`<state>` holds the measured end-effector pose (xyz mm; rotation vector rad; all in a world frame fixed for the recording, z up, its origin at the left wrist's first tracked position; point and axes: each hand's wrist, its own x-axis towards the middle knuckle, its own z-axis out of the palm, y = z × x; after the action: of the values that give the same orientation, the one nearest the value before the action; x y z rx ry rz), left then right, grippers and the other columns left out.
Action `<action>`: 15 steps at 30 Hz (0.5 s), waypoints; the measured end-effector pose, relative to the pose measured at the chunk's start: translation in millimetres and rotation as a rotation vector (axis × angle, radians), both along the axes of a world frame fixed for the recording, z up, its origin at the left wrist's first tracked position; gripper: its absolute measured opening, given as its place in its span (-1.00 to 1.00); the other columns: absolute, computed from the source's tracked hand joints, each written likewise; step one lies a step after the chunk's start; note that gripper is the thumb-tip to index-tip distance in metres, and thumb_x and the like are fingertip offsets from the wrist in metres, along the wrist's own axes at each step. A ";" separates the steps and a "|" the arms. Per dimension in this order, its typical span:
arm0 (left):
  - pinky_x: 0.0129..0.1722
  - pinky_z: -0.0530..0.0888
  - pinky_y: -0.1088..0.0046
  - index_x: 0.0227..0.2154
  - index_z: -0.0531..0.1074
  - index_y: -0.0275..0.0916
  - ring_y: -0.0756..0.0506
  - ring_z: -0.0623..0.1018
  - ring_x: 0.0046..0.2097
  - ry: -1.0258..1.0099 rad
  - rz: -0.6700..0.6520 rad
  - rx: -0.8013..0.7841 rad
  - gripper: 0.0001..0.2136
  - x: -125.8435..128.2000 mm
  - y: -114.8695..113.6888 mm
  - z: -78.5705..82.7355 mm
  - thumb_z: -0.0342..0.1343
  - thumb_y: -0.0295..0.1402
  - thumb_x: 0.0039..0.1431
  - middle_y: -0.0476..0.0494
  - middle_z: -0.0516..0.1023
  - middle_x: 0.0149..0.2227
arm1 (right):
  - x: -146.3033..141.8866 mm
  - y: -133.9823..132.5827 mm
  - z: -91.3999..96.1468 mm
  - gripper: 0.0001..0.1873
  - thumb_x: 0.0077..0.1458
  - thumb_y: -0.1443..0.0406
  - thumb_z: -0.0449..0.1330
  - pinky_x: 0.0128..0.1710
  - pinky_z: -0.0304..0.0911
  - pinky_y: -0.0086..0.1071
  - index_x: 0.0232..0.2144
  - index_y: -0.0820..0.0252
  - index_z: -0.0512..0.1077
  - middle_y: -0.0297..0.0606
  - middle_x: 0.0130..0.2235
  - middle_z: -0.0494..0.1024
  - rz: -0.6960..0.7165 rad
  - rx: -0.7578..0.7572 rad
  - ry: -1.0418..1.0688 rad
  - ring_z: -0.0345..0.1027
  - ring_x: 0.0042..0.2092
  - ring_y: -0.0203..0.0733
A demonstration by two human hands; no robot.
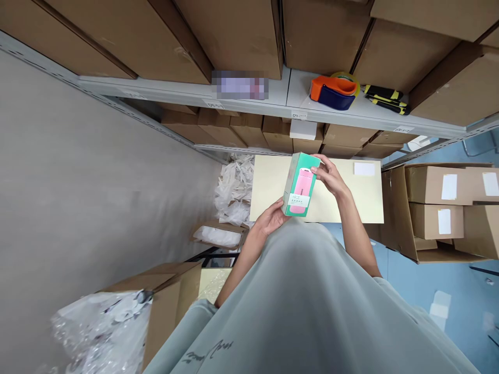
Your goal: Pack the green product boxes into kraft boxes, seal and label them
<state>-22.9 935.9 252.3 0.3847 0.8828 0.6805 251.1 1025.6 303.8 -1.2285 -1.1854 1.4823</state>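
Note:
A green and white product box [299,184] with a pink device pictured on its front is held up above the pale tabletop [268,179]. My left hand [271,218] grips its lower left corner, the fingers partly hidden behind the box. At the upper right edge, my right hand [329,176] has its thumb on the front face and its fingers over the top. The box is tilted a little, with its front and left side towards me.
Cardboard boxes fill the shelves ahead. An orange and blue tape dispenser [334,93] and black and yellow cutters [385,98] lie on the shelf board [300,85]. An open carton [401,218] holding several boxes stands right. Plastic wrapping [234,187] is heaped left.

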 end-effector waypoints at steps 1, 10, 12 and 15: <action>-0.10 0.69 0.30 0.25 0.52 -0.12 -0.24 0.75 0.02 0.008 0.013 0.019 -0.31 1.3 1.3 2.0 0.54 -0.06 0.08 -0.23 0.75 0.06 | -2.0 1.7 -1.5 -0.27 0.02 -0.25 0.51 0.00 0.61 -0.10 0.12 -0.11 0.55 -0.23 0.03 0.69 -0.027 0.014 -0.037 0.61 0.00 0.01; 0.03 0.66 0.32 0.13 0.46 -0.10 -0.17 0.76 -0.01 0.180 0.057 0.110 -0.28 18.0 5.7 7.1 0.66 -0.16 -0.06 -0.18 0.75 0.07 | -8.6 9.9 -9.4 -0.35 -0.01 -0.18 0.56 0.00 0.60 -0.13 0.01 -0.04 0.59 -0.22 0.01 0.68 -0.125 0.056 -0.144 0.57 -0.04 -0.03; 0.05 0.67 0.28 0.12 0.46 -0.10 -0.19 0.76 0.00 0.187 0.059 0.104 -0.29 18.9 4.3 6.6 0.66 -0.15 -0.05 -0.18 0.75 0.06 | -8.6 9.3 -10.2 -0.33 -0.03 -0.18 0.57 0.01 0.60 -0.13 0.02 -0.04 0.60 -0.23 0.01 0.68 -0.119 0.045 -0.142 0.57 -0.04 -0.03; 0.03 0.68 0.29 0.12 0.47 -0.11 -0.18 0.77 -0.02 0.189 0.075 0.088 -0.30 18.7 1.4 7.1 0.67 -0.18 -0.07 -0.15 0.76 0.01 | -7.6 7.0 -10.3 -0.31 -0.01 -0.21 0.56 0.04 0.60 -0.12 0.04 -0.04 0.59 -0.21 0.06 0.68 -0.109 0.040 -0.149 0.58 -0.02 -0.02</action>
<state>-4.2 937.3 259.4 0.5021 1.0527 0.7629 243.6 1032.7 293.5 -1.3734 -1.2191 1.2999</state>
